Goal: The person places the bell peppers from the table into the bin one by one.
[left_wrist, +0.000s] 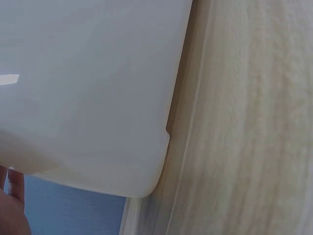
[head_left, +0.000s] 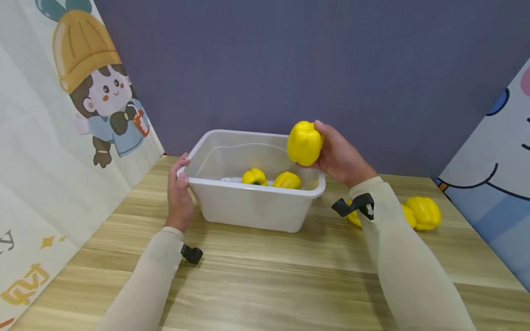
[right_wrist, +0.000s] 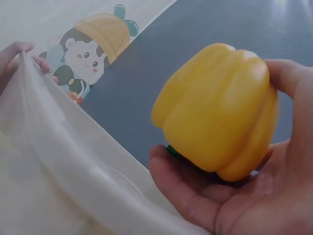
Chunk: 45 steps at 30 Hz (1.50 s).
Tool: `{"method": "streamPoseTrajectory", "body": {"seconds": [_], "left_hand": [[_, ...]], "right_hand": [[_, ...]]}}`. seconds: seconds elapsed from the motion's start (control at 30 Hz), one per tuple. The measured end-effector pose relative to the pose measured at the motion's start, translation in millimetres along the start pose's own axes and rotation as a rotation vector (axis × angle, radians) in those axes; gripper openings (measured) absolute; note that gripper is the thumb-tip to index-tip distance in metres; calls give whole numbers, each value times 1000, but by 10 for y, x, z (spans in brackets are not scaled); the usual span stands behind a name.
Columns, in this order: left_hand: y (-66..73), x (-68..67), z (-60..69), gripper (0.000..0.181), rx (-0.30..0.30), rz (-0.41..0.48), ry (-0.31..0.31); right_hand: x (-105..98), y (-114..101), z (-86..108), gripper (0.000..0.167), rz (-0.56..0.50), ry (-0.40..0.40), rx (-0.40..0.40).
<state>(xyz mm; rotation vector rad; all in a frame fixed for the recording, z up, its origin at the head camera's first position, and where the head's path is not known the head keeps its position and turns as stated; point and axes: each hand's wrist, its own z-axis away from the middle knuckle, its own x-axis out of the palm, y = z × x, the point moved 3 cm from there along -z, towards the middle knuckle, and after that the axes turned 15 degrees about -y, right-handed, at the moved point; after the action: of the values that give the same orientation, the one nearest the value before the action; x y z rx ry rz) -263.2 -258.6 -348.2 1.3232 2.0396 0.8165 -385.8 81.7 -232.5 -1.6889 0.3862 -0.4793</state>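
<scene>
A yellow bell pepper (head_left: pixel 304 143) is held in my right hand (head_left: pixel 340 154), above the right end of a white plastic bin (head_left: pixel 252 208). The right wrist view shows fingers (right_wrist: pixel 183 193) beneath the bell pepper (right_wrist: pixel 220 112), near its green stem, and the thumb against its side. My left hand (head_left: pixel 180 195) grips the bin's left rim, with fingers over the edge. Two more yellow bell peppers lie inside the bin, one (head_left: pixel 254 177) near the middle and another (head_left: pixel 287 180) to its right. In the left wrist view, the bin's wall (left_wrist: pixel 93 98) hides most of that hand.
Several yellow bell peppers (head_left: pixel 423 213) lie on the wooden table (head_left: pixel 265 280) right of the bin, partly hidden by my right forearm. A dark blue-grey panel (head_left: pixel 265 69) rises behind the bin. Printed sheets stand at the left (head_left: pixel 41 138) and right (head_left: pixel 497 184).
</scene>
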Motion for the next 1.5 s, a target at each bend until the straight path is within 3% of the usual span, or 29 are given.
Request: {"method": "streamPoseTrajectory", "body": {"seconds": [0.4, 0.57, 0.73, 1.0, 1.23, 1.5], "left_hand": [[34, 3, -18, 47, -10, -5, 8], [114, 25, 1, 45, -19, 0, 8], [282, 69, 21, 45, -25, 10, 2], [178, 38, 10, 45, -22, -12, 9], [368, 106, 14, 46, -22, 1, -2], [422, 130, 10, 45, -22, -6, 11]], "right_hand": [[-5, -22, -168, 62, -101, 27, 78], [-7, 2, -193, 60, -119, 32, 100], [-21, 12, -229, 62, -114, 43, 113], [-49, 17, -299, 66, -118, 82, 161], [-97, 28, -338, 65, -93, 118, 236], [-108, 12, -422, 67, -45, 132, 308]]}}
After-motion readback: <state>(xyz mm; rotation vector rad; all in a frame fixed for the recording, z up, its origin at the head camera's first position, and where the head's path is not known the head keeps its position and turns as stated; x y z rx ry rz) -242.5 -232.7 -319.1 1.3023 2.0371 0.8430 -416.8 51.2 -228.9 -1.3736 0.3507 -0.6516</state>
